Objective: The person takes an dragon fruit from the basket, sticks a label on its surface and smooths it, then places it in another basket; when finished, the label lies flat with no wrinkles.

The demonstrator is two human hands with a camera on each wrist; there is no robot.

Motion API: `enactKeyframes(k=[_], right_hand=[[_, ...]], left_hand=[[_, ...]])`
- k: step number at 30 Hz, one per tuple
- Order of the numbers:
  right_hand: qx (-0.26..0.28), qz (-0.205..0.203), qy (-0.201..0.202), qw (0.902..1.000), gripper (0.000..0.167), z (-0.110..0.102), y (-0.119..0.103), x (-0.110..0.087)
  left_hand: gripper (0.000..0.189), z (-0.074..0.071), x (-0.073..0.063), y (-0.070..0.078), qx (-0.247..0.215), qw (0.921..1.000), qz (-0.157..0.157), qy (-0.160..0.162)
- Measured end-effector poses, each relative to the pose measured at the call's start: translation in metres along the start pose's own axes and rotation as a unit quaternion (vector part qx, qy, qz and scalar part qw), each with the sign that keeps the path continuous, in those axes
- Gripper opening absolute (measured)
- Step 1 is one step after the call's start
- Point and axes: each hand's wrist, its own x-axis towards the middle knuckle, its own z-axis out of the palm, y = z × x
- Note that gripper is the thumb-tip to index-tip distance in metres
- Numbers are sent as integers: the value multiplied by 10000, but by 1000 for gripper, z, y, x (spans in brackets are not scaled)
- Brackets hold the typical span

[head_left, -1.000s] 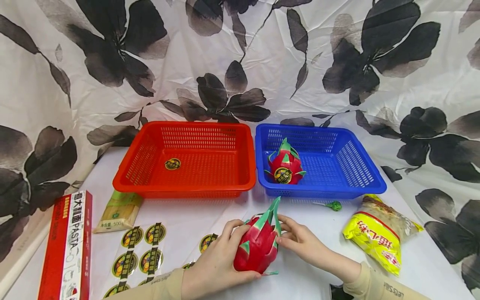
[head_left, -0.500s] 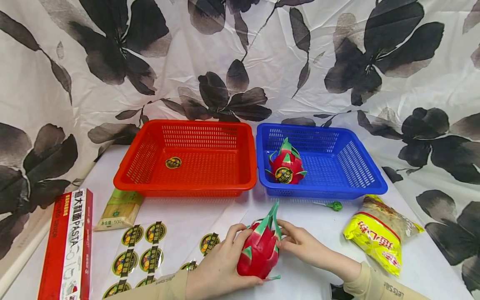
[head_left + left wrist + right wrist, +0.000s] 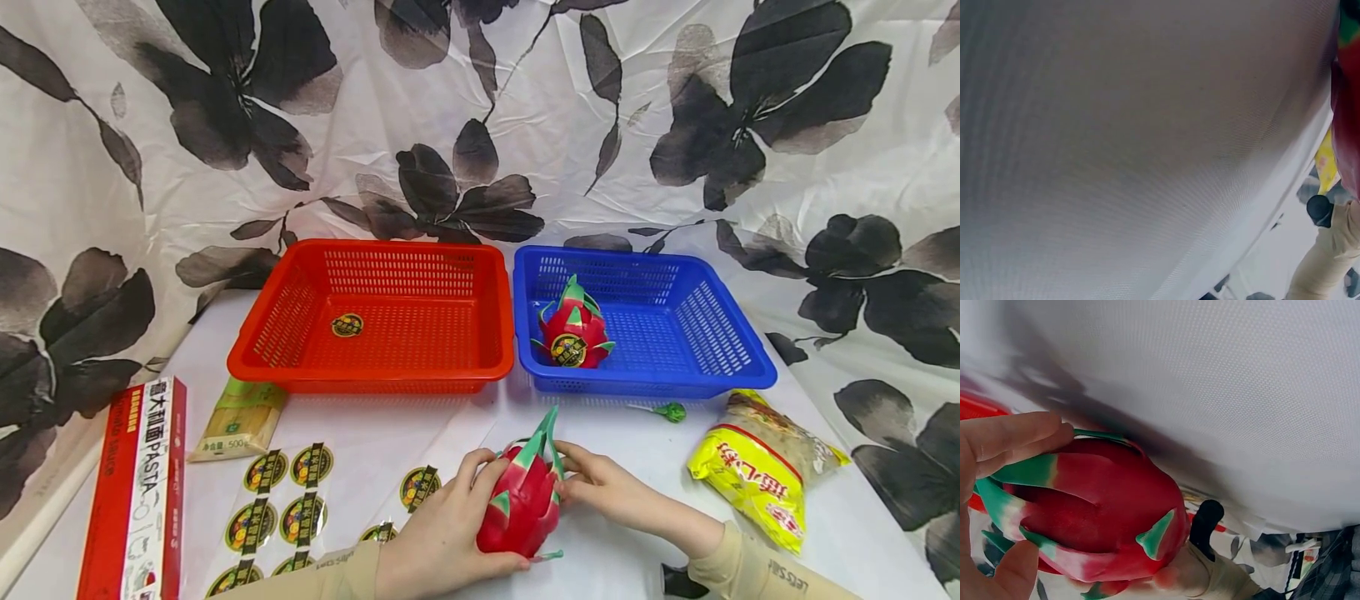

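Note:
In the head view a red dragon fruit [image 3: 519,510] with green-tipped scales lies close over the front of the table, its leafy end pointing away. My left hand [image 3: 450,533] grips it from the left, fingers over the far side and thumb along the near end. From the right, my right hand [image 3: 600,487] holds the leafy end. The right wrist view shows that hand's fingers [image 3: 1016,437] on one side of the green leaves and its thumb [image 3: 1019,569] on the other. Only a sliver of the fruit [image 3: 1349,112] enters the left wrist view.
Behind the hands stand a red basket [image 3: 375,387] with a round sticker and a blue basket [image 3: 645,387] containing another stickered dragon fruit [image 3: 573,329]. Left are a pasta box [image 3: 135,492], a noodle pack [image 3: 236,425] and sticker sheets [image 3: 277,508]. Right are a lollipop [image 3: 667,412] and yellow bag [image 3: 757,475].
The dragon fruit and my left hand have shifted slightly right and nearer to me. My right hand has stayed at the leafy end with little movement.

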Motion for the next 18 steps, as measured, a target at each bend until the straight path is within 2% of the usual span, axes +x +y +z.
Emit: enactKeyframes(k=[4, 11, 18], right_hand=[[507, 243, 17, 9984, 79, 3, -14, -4], [608, 590, 115, 9963, 76, 4, -21, -4], [582, 607, 164, 9963, 74, 2, -20, 0]], left_hand=[[96, 0, 1, 0, 220, 9997, 54, 31], [98, -4, 5, 0, 16, 9985, -415, -364], [92, -4, 7, -1, -45, 9995, -294, -81]])
